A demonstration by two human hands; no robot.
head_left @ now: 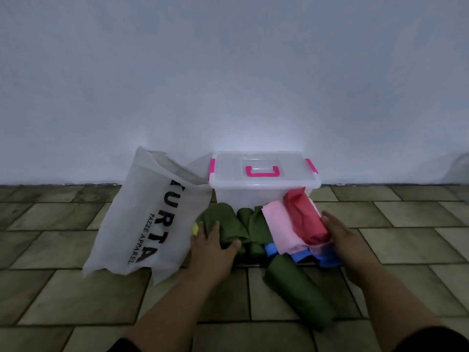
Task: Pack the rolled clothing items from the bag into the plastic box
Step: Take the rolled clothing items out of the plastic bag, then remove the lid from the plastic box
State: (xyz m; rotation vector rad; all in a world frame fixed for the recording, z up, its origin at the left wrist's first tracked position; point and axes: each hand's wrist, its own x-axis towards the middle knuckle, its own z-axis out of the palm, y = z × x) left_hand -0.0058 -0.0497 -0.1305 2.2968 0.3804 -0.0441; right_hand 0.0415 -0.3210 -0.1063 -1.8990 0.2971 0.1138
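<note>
Contact: left hand (213, 246) lies flat on green roll (225, 222), fingers spread, gripping nothing. Right hand (341, 237) presses straight fingers against red roll (304, 219). Bag (149, 207) sits just left of left hand; box (253, 196), lid on, stands beyond both.

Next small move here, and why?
Probably unclip a pink latch: the clear plastic box has its lid on, while the left hand rests on a green cloth roll and the right hand on a red cloth roll outside it.
</note>
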